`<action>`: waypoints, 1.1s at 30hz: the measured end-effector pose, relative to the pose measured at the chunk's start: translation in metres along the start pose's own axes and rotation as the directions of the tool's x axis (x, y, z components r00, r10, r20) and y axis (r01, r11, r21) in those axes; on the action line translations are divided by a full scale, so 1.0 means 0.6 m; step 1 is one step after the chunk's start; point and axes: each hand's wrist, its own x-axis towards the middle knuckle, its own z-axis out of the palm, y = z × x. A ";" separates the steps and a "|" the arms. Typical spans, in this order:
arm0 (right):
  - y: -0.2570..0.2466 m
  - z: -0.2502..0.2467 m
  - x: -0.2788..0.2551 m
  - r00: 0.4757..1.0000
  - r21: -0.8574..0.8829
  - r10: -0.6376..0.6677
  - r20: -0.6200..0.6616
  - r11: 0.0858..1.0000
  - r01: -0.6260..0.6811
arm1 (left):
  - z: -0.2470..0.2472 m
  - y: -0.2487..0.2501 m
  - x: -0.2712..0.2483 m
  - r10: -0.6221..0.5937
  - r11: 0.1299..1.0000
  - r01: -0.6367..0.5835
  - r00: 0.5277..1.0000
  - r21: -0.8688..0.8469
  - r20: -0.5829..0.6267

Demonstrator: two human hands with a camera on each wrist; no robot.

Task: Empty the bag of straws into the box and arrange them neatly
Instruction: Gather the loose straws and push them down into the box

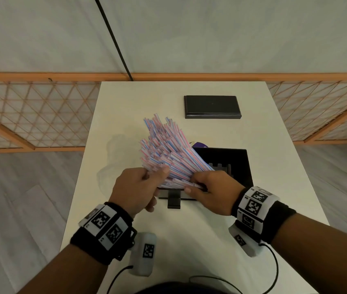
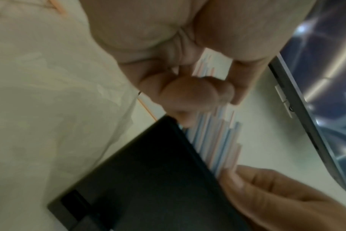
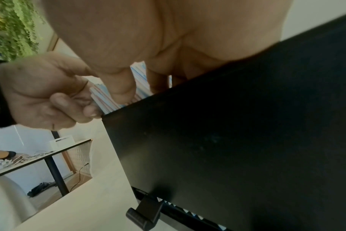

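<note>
A thick bundle of red, white and blue striped straws [image 1: 168, 145] fans up and away to the left out of the open black box [image 1: 239, 166] in the middle of the table. My left hand [image 1: 157, 177] grips the bundle's near ends from the left, thumb on top. On the right side, my right hand [image 1: 191, 183] pinches the same ends over the box's front rim. In the left wrist view my curled fingers [image 2: 188, 92] wrap the straws [image 2: 217, 140] beside the box wall [image 2: 148, 179]. The empty clear bag [image 1: 113, 151] lies crumpled left of the box.
The box's black lid [image 1: 211, 107] lies flat at the far right of the white table [image 1: 189, 230]. A black latch [image 1: 173, 201] sticks out of the box front. Something purple [image 1: 200, 144] shows behind the box. An orange lattice fence [image 1: 30, 115] runs behind the table.
</note>
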 end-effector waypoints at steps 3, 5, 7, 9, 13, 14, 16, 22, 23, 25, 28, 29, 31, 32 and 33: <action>-0.003 -0.002 0.002 0.997 -0.052 0.055 0.063 0.997 -0.051 | 0.011 0.008 -0.002 -0.016 1.000 0.016 1.000 -0.020 0.010; -0.007 -0.008 0.005 0.997 -0.063 0.029 0.077 0.998 -0.024 | 0.020 0.013 -0.002 -0.047 0.998 0.048 0.998 -0.042 0.030; -0.012 -0.017 0.009 0.998 -0.050 -0.024 0.066 0.998 0.028 | 0.029 0.017 0.000 -0.082 0.995 0.084 0.996 -0.050 0.047; -0.015 -0.026 0.017 0.995 -0.052 -0.042 0.087 0.998 0.047 | 0.037 0.019 0.003 -0.098 0.993 0.100 0.994 -0.054 0.041; -0.013 -0.032 0.027 0.979 -0.126 0.037 0.203 0.992 -0.012 | 0.044 0.021 0.006 -0.100 0.995 0.101 0.995 -0.029 0.019; -0.011 -0.031 0.027 0.971 -0.154 0.059 0.232 0.988 -0.023 | 0.045 0.022 0.006 -0.102 0.995 0.102 0.995 -0.013 0.022; -0.010 -0.027 0.025 0.958 -0.155 0.082 0.275 0.987 -0.040 | 0.045 0.022 0.007 -0.097 0.995 0.097 0.995 0.008 0.031; -0.007 -0.027 0.019 0.979 -0.063 -0.012 0.202 0.998 0.025 | 0.048 0.025 0.006 -0.106 0.984 0.109 0.994 -0.141 0.026; -0.007 -0.028 0.021 0.983 -0.066 -0.024 0.179 0.997 0.037 | 0.049 0.027 0.003 -0.117 0.979 0.121 0.993 -0.167 0.036; -0.010 -0.029 0.025 0.982 -0.120 -0.018 0.190 0.992 0.041 | 0.049 0.030 -0.001 -0.109 0.989 0.114 0.992 -0.094 0.055; -0.014 -0.026 0.023 0.977 -0.193 0.010 0.212 0.981 0.032 | 0.037 0.041 -0.012 0.024 0.977 -0.030 0.999 0.211 0.031; -0.013 -0.028 0.021 0.984 -0.188 0.015 0.179 0.982 0.019 | 0.028 0.044 -0.015 0.092 0.952 -0.093 0.996 0.293 0.016; -0.008 -0.035 0.013 0.997 -0.170 0.018 0.070 0.985 -0.005 | 0.009 0.042 -0.016 0.241 0.879 -0.213 0.970 0.426 -0.013; -0.005 -0.039 0.009 0.999 -0.165 0.019 0.028 0.986 -0.014 | -0.001 0.036 -0.015 0.306 0.847 -0.253 0.951 0.467 -0.039; -0.001 -0.043 0.004 1.000 -0.161 0.026 0.005 0.987 -0.025 | -0.010 0.033 -0.013 0.354 0.830 -0.277 0.932 0.485 -0.075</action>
